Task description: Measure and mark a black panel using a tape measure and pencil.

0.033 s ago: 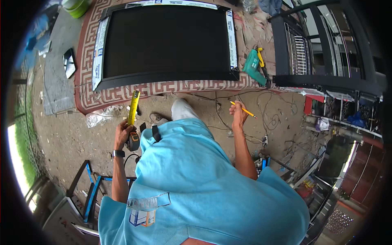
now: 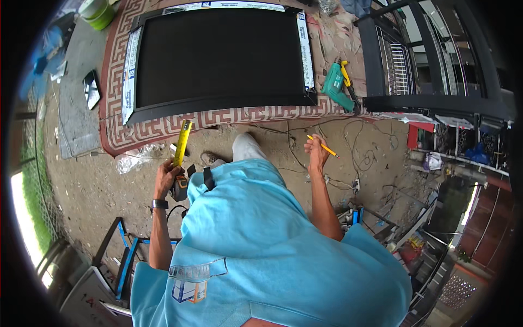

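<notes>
My left hand [image 2: 166, 177] grips a tape measure [image 2: 180, 188] with a dark and orange case. Its yellow blade sticks out a short way toward the carpet's near edge. Between the fingers of my right hand [image 2: 315, 153] is a yellow pencil [image 2: 327, 148], held slantwise above the floor. Ahead of both hands lies a black panel [image 2: 218, 57] in a black frame, with white printed tape along three of its sides. Neither hand touches the panel.
The panel rests on a red patterned carpet [image 2: 117, 139]. A green drill [image 2: 336, 90] lies right of it, near black metal frames [image 2: 376, 60]. A phone [image 2: 91, 90] and a green bucket [image 2: 98, 13] are at left. Cables [image 2: 294, 155] trail over the floor.
The tape measure's blade has tipped slightly to the right. The view has shifted a little; both hands keep their holds.
</notes>
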`<state>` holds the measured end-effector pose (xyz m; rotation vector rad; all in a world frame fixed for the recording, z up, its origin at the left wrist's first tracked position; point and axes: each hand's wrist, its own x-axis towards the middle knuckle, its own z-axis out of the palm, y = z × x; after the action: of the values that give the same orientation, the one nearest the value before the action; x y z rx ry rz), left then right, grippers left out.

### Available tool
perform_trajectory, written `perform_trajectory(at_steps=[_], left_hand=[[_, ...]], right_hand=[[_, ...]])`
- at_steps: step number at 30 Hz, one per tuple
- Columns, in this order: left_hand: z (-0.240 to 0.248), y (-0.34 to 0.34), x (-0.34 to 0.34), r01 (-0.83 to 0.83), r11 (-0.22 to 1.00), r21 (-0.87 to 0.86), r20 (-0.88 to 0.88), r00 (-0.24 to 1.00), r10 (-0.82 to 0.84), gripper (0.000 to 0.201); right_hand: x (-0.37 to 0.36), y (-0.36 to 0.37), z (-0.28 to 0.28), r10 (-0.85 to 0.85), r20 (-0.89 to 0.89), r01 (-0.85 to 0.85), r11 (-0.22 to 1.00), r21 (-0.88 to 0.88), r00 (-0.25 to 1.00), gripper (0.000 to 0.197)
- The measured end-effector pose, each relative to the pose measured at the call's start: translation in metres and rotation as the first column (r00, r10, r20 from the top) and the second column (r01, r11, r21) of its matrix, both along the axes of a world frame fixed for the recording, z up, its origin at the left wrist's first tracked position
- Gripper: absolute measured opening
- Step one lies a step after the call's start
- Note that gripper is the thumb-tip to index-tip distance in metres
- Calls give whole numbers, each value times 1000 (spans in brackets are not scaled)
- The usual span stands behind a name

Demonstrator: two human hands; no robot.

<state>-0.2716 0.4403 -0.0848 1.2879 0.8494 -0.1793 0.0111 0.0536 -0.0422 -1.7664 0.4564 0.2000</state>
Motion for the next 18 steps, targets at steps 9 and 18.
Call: perform_trajectory(at_steps=[9,18], left_hand=[[49,-49,150,448,807,384,-30,880,-474,34],[25,-153,249,55,993,104,169,983,-72,35]], right_hand=[[20,-8,5,143,10,-143,978,151,990,21],[164,6,2,643,43,-638,747,188,765,19]])
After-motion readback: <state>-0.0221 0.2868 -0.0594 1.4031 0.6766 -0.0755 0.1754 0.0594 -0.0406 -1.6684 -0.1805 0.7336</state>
